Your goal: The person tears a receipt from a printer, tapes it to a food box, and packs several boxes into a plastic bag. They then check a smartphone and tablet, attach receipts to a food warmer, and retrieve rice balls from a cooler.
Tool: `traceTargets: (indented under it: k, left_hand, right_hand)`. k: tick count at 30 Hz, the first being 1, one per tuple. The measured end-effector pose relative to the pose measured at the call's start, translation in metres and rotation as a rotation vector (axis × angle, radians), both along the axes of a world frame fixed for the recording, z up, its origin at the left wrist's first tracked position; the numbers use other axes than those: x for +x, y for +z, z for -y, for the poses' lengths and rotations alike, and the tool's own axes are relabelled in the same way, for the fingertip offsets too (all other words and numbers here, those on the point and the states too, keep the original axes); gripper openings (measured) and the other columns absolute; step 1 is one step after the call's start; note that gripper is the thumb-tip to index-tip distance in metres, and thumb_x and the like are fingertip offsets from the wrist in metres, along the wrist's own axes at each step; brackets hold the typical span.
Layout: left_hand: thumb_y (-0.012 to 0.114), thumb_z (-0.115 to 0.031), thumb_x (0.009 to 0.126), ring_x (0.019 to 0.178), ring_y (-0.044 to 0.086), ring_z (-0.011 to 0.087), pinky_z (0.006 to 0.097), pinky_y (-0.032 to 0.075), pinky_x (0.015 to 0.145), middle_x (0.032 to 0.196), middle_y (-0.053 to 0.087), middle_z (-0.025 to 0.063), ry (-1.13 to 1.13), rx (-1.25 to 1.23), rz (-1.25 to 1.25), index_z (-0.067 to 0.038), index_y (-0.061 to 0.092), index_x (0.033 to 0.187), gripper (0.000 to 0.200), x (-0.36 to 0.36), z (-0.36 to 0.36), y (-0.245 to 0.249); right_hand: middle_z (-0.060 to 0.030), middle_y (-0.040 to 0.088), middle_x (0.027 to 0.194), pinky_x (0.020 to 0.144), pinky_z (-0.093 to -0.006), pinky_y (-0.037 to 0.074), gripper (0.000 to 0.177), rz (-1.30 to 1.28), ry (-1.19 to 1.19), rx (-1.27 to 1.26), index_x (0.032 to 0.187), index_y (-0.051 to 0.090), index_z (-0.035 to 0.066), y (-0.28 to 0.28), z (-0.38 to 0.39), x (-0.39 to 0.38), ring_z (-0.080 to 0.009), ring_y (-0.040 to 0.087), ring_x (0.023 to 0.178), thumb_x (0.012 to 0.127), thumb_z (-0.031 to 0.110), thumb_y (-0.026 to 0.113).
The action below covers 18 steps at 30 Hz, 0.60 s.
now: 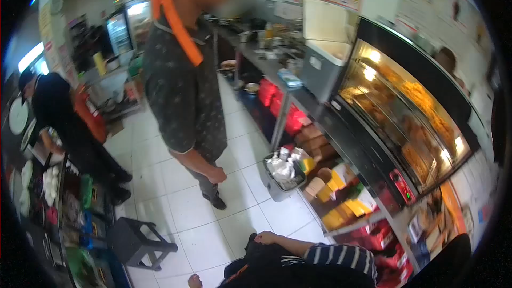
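At the bottom, my right hand [265, 238] is in front of my dark apron [256, 272], at the end of a forearm with a striped sleeve [341, 258]. Its fingers look curled beside something dark; what they hold, if anything, I cannot make out. Low at the frame's bottom edge, my left hand [195, 281] shows only in part, near the white tiled floor [181, 256]. Its fingers are too small and blurred to read. Neither hand touches the counter or the shelves.
A person with an orange headband [186, 85] stands ahead; another person [64, 122] bends over the left counter. A black stool [136, 242] stands left. To the right are a lit food warmer [405, 117], a cooler box [322, 69], a bin [282, 173] and shelves of boxes [346, 197].
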<state>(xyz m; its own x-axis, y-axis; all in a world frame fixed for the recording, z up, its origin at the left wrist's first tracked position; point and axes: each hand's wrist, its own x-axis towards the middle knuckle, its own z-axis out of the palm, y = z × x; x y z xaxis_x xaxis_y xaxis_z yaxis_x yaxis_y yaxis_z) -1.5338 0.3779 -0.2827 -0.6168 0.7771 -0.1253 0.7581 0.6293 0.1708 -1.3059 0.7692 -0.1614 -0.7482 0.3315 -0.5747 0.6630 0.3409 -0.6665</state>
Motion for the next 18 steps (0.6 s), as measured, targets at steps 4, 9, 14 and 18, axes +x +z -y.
traceTargets:
  k: [4, 9, 14, 18]
  left_hand:
    - [0.052, -0.031, 0.077, 0.087, 0.061, 0.0307, 0.0446, 0.048, 0.077, 0.087, 0.063, 0.0199, 0.469, -0.313, 0.334, -0.005, 0.066, 0.077, 0.03, 0.001, -0.043, 0.018]
    - [0.042, -0.038, 0.083, 0.101, 0.055, 0.034, 0.0432, 0.043, 0.088, 0.105, 0.06, 0.0172, 0.294, -0.33, 0.519, -0.006, 0.065, 0.095, 0.04, -0.045, -0.2, 0.03]
    - [0.045, -0.036, 0.083, 0.098, 0.056, 0.0334, 0.0421, 0.043, 0.087, 0.104, 0.061, 0.0155, 0.071, 0.101, 0.469, -0.008, 0.062, 0.102, 0.038, -0.084, -0.434, 0.08]
    - [0.055, -0.022, 0.082, 0.083, 0.06, 0.0309, 0.0379, 0.048, 0.073, 0.096, 0.062, 0.015, -0.115, 0.415, 0.741, -0.007, 0.063, 0.099, 0.024, -0.078, -0.639, 0.15]
  right_hand:
    - [-0.0089, 0.065, 0.092, 0.067, -0.0301, 0.05, 0.032, -0.054, -0.223, -0.298, 0.104, 0.062, 0.004, -0.02, -0.071, -0.012, -0.017, 0.063, 0.08, 0.083, 0.026, 0.057]
    - [-0.0073, 0.065, 0.089, 0.056, -0.0254, 0.049, 0.026, -0.343, -0.62, -0.278, 0.103, 0.06, 0.005, -0.017, -0.186, 0.007, -0.0158, 0.064, 0.074, 0.085, 0.023, 0.058]
    - [-0.002, 0.058, 0.07, 0.048, -0.024, 0.043, 0.025, -0.694, -0.767, -0.158, 0.091, 0.062, 0.004, -0.012, -0.337, 0.068, -0.0105, 0.054, 0.059, 0.086, 0.028, 0.054]
    - [0.0003, 0.057, 0.067, 0.056, -0.0245, 0.043, 0.02, -0.716, -0.946, 0.6, 0.084, 0.059, 0.001, 0.108, -0.506, 0.059, -0.0096, 0.053, 0.062, 0.084, 0.021, 0.058]
